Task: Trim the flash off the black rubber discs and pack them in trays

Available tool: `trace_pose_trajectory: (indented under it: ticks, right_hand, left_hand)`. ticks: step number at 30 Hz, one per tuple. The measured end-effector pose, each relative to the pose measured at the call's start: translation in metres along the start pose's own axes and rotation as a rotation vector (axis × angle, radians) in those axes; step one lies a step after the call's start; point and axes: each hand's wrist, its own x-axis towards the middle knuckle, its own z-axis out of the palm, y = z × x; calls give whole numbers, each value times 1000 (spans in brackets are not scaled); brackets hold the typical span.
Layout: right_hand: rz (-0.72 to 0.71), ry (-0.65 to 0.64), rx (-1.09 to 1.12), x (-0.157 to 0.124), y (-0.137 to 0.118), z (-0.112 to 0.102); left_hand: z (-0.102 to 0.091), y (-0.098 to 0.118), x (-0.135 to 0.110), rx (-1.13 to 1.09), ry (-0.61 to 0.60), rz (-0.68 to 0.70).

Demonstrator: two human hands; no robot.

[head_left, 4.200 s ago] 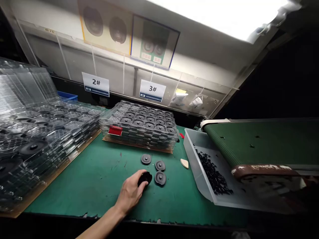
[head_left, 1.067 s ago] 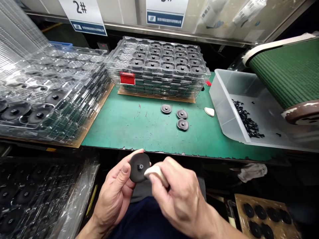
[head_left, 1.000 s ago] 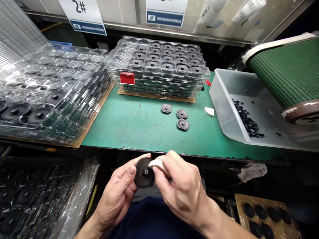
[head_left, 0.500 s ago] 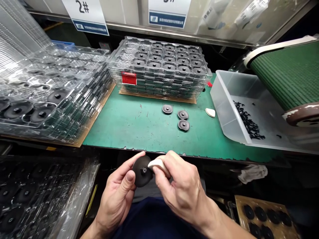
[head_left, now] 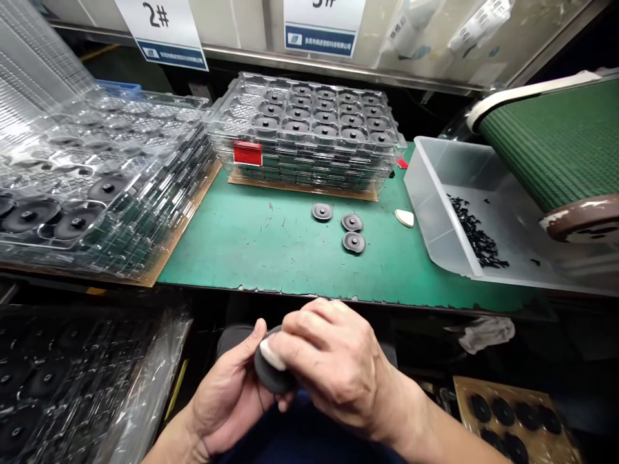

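My left hand (head_left: 232,396) holds a round black disc (head_left: 273,380) by its edge, below the front of the green mat. In my right hand (head_left: 333,367) is a small white pad (head_left: 271,354), pinched and pressed against the disc's face. My right fingers cover part of the disc and the pad. Beyond my hands, smaller dark discs with a centre stub (head_left: 353,242) lie on the green mat (head_left: 251,251). A second white pad (head_left: 404,218) rests to their right.
Stacked clear trays (head_left: 309,154) with dark discs stand at the back, and more trays (head_left: 135,206) at the left. At right, a translucent bin (head_left: 435,225) holds small black pieces beneath a green belt (head_left: 556,142). Another disc tray (head_left: 517,393) sits low at right.
The disc has come slightly lower and tilted, its centre stub now out of sight. My right hand has moved left and down, bringing the white pad across the disc's face.
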Motion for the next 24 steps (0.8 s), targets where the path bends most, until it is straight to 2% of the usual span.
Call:
trace_pose_trajectory:
  ticks: [3,6,11,14,16,20,24]
  right_hand:
    - [268,147,54,-3,-2,8]
    - [436,145,252,-7,-9,14]
    - [467,151,388,-7,-15,10]
    - [425,142,336,-6,-11,7]
    - [398,145,213,-6,-7,6]
    - [303,133,31,-5,0,4]
    - [165,15,-22,0,1,-3]
  left_hand:
    - [5,4,1,-24,97,251]
    - [4,5,2,63,143,419]
    - [3,-1,7,166,124,500]
    - [5,0,7,170,114,525]
    - [5,3,4,157,115,498]
    - [0,10,-1,169,43,298]
    - [-5,9,-1,172,-14,142]
